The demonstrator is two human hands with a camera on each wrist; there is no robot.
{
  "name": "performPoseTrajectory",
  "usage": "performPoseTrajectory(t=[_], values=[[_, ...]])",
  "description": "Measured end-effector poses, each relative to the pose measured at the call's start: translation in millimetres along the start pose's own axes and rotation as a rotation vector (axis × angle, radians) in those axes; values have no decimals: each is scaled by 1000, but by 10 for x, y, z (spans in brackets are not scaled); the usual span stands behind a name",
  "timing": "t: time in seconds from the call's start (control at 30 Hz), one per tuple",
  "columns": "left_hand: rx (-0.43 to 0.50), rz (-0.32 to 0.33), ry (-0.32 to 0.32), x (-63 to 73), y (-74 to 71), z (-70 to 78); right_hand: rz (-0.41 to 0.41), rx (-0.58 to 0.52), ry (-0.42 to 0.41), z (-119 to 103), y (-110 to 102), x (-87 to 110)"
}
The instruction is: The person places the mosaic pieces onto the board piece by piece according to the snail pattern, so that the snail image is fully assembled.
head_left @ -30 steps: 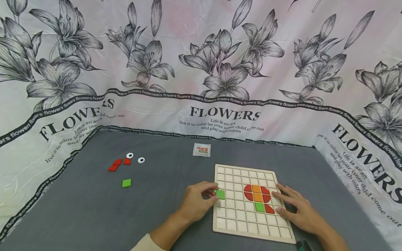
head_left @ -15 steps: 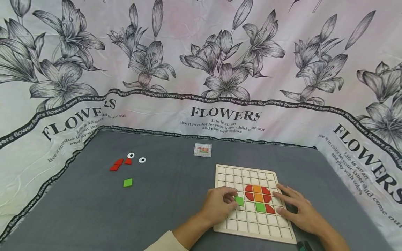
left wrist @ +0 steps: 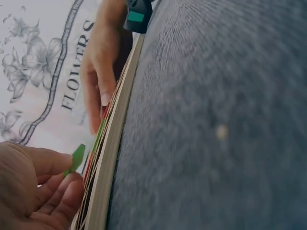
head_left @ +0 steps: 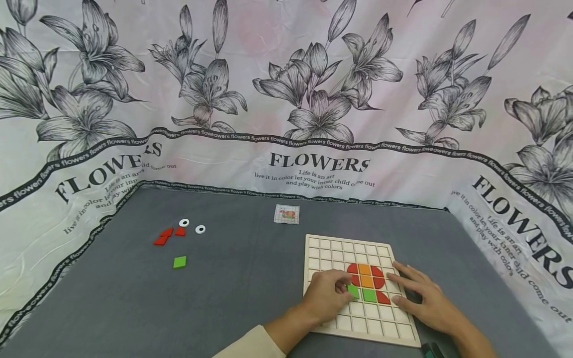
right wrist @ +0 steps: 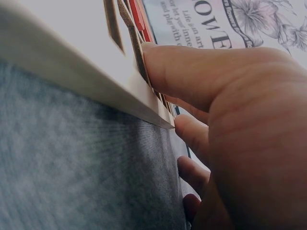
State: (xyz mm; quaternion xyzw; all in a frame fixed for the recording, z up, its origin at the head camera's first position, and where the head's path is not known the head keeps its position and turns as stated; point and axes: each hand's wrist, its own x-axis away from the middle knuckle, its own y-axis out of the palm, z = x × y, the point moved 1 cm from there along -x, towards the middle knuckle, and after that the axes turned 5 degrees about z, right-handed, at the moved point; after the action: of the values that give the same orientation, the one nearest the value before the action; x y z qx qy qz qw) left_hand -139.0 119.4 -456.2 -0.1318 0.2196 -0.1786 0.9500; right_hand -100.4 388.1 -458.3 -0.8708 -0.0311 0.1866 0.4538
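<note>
My left hand (head_left: 328, 295) pinches a green square tile (head_left: 353, 291) between thumb and fingers, over the wooden grid board (head_left: 358, 324). In the left wrist view the green tile (left wrist: 75, 159) is tilted and held just off the board. Right of it in the head view, another green tile (head_left: 369, 295) sits in a cell beside a red quarter-round tile (head_left: 383, 297). Two orange tiles (head_left: 365, 275) with red rounded tiles (head_left: 378, 282) on both sides fill the cells above. My right hand (head_left: 427, 298) rests on the board's right edge, fingers extended, gripping nothing.
On the grey cloth to the left lie a loose green tile (head_left: 179, 262), several red pieces (head_left: 161, 240) and two white ring-like eye pieces (head_left: 200, 229). A small pattern card (head_left: 286, 214) lies behind the board. A flower-printed curtain (head_left: 313, 169) surrounds the table.
My left hand has carried the green tile rightward from the board's left edge to just beside the placed green tile. The right hand has stayed at the board's edge.
</note>
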Motion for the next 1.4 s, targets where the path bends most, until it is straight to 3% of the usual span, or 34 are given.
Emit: performPoseTrajectory(t=[0.37, 0.67, 0.87, 0.97, 1.1, 1.4], values=[[-193, -26, 77, -37, 55, -12, 10, -2, -13, -1, 2, -23], [-221, -20, 126, -37, 46, -4, 3, -7, -9, -6, 3, -26], [-141, -4, 98, -13, -31, 0, 2, 3, -12, -9, 2, -20], [-81, 40, 116, -6, -134, 6, 0, 8, -11, -7, 8, -18], [-43, 102, 149, -6, -382, 9, -12, 8, -4, -16, 22, -31], [-74, 232, 208, 23, -1013, 22, -10, -2, 6, -15, 16, -17]])
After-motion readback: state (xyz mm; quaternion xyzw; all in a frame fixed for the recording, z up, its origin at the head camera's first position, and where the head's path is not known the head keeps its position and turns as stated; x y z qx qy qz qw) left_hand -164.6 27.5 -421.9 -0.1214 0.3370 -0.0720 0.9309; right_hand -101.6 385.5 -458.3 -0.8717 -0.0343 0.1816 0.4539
